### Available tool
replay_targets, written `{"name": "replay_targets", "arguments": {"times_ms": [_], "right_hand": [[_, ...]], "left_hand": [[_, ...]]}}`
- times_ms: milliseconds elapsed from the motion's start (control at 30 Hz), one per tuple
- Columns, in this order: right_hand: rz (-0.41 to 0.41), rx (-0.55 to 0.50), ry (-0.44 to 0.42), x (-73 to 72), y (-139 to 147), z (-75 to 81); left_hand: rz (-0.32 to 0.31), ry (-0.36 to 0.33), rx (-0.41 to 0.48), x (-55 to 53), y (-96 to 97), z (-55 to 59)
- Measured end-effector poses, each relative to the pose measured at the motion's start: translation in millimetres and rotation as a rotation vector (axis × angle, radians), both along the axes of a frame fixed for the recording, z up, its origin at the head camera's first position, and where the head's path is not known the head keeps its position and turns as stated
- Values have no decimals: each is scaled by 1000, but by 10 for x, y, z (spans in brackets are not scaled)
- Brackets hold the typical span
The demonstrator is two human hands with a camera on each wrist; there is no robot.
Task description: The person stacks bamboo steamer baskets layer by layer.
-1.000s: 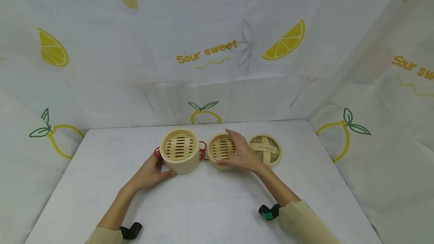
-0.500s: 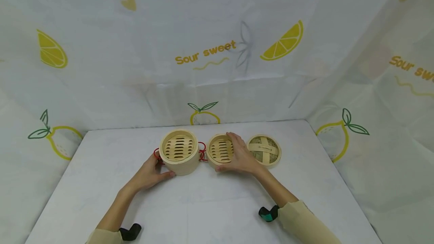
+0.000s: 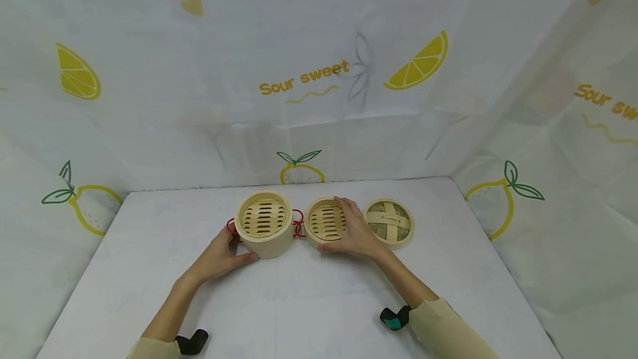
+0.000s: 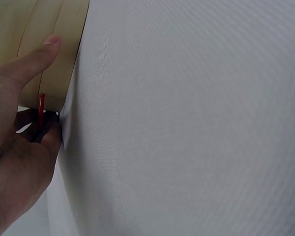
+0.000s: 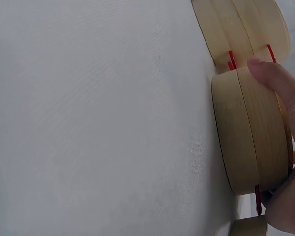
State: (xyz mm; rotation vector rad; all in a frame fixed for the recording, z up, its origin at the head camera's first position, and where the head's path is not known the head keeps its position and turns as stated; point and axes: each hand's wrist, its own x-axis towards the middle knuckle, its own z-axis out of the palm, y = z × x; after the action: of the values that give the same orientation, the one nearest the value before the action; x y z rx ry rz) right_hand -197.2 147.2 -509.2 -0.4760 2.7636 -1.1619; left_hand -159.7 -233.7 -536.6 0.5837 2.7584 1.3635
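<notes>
A taller stack of bamboo steamer baskets (image 3: 269,245) stands upright on the white cloth, its slatted top facing up and red cord loops at its sides. My left hand (image 3: 217,257) holds its left side, thumb along the front wall; in the left wrist view the thumb (image 4: 35,60) lies across the bamboo, fingers partly hidden by a red loop. Beside it, my right hand (image 3: 355,235) grips a lower bamboo steamer basket (image 3: 325,219) from the right. The right wrist view shows the thumb on the side wall of this basket (image 5: 246,135), the other fingers mostly hidden behind it.
A round woven bamboo lid (image 3: 391,219) lies to the right of the lower basket, just past my right hand. White cloth (image 3: 299,309) covers the table, and a lemon-printed curtain (image 3: 224,98) rises behind its back edge.
My right hand's raised fingers have come down closer around the lower basket, with the thumb lower on its front. My left hand and the taller stack stay in place.
</notes>
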Motion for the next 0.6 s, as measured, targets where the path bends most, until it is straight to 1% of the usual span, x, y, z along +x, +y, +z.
{"name": "replay_targets", "arguments": {"times_ms": [300, 500, 600], "right_hand": [[-18, -16, 2, -2, -11, 2], [-32, -6, -1, 4, -22, -3], [-37, 12, 16, 11, -29, 4]], "left_hand": [[-6, 4, 9, -14, -1, -6], [-2, 11, 12, -8, 1, 1], [-3, 8, 15, -7, -5, 10]]}}
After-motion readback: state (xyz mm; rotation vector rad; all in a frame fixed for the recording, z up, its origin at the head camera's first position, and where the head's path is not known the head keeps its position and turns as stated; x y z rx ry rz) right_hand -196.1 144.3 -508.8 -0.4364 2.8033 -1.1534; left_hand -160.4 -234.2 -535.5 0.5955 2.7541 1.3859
